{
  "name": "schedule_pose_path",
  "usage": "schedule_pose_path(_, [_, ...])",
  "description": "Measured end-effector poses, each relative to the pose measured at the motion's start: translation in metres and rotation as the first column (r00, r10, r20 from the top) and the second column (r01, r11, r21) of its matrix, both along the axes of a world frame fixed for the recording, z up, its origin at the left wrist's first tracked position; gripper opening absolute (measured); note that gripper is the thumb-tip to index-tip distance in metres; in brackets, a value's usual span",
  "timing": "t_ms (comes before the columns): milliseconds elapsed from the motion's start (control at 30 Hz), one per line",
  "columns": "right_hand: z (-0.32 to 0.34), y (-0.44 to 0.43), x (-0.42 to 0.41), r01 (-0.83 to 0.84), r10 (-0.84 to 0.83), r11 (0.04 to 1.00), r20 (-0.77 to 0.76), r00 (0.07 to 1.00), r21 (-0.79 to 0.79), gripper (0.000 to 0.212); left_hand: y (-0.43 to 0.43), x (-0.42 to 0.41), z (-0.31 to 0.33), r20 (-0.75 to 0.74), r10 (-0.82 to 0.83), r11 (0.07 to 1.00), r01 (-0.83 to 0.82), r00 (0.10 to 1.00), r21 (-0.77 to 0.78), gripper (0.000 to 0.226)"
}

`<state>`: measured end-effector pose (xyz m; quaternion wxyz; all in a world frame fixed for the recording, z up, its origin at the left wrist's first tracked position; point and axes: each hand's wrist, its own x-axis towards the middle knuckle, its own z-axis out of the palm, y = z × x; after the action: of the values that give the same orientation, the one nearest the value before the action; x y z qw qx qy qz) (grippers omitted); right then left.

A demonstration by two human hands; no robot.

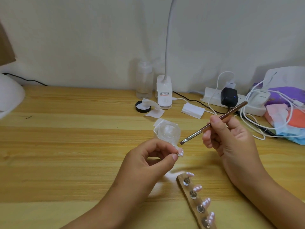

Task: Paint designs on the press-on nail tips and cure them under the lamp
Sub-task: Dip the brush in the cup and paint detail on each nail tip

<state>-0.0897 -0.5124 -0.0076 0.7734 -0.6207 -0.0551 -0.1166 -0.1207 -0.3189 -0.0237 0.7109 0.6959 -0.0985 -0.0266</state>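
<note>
- in the head view, the left hand [148, 161] is pinching a small metal stand [178, 155] between thumb and forefinger, the other fingers curling loosely behind.
- a pink nail tip [181, 153] with white marks is sitting on that stand, raised above the wooden table [66, 146].
- the right hand [231, 139] is gripping a brown brush [219, 120] like a pen. the handle is slanting up to the right, and the flat bristle end is hovering just above the held nail tip without touching it.
- a wooden strip [186, 188] is lying on the table between the two forearms, running toward the bottom edge. it is carrying a row of four metal studs, and four more nail tips [198, 188] are sticking out from them to the right.
- a small clear glass cup [168, 131] is standing just behind the left hand's fingers, with a white wipe under it.
- further back, a black lid [142, 107] and loose white wipes [154, 112] are lying in front of a white clip lamp [164, 95], whose gooseneck is rising out of frame. a clear bottle [144, 80] is standing just left of it.
- a stack of white pads [192, 110] is lying right of the clip lamp, near a power strip [212, 96] that is holding a black adapter [229, 97] and white cables [250, 123].
- a white domed lamp [9, 96] is showing at the left edge, partly cut off and well apart from the hands.
- purple, pink and blue packets [287, 113] are piling up at the right edge.
</note>
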Motion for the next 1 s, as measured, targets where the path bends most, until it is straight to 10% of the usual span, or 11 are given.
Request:
schedule_pose_path(333, [-0.001, 0.0, -0.003, -0.062, 0.061, 0.998, 0.041, 0.997, 0.018, 0.012, 0.0, 0.001, -0.002, 0.013, 0.007, 1.0, -0.007, 1.0, -0.004, 0.014])
schedule_pose_path(433, [-0.001, -0.018, -0.002, 0.104, -0.066, 0.972, 0.183, 0.981, -0.209, 0.009, 0.002, -0.002, 0.002, 0.017, 0.023, 0.996, -0.021, 1.0, -0.085, 0.007])
schedule_pose_path(533, [-0.002, -0.035, 0.001, 0.327, 0.003, 0.624, 0.421, 0.907, -0.71, 0.021, 0.001, -0.012, 0.005, 0.059, 0.093, 0.979, -0.081, 0.994, -0.189, 0.016])
schedule_pose_path(667, [-0.018, -0.034, 0.002, 0.333, 0.178, 0.173, 0.362, 0.915, -0.927, 0.042, 0.002, -0.035, 0.016, 0.372, -0.034, 0.994, 0.069, 0.928, -0.081, 0.011])
schedule_pose_path(833, [-0.007, -0.043, -0.006, 0.225, 0.152, 0.131, 0.244, 0.958, -0.965, 0.059, -0.025, -0.041, -0.003, 0.585, -0.213, 0.821, -0.181, 0.783, 0.541, 0.02])
schedule_pose_path(1000, [0.009, -0.062, -0.04, 0.215, 0.086, 0.318, 0.254, 0.963, -0.923, 0.048, -0.006, -0.051, 0.0, 0.712, -0.388, 0.859, -0.048, 0.585, 0.509, 0.021])
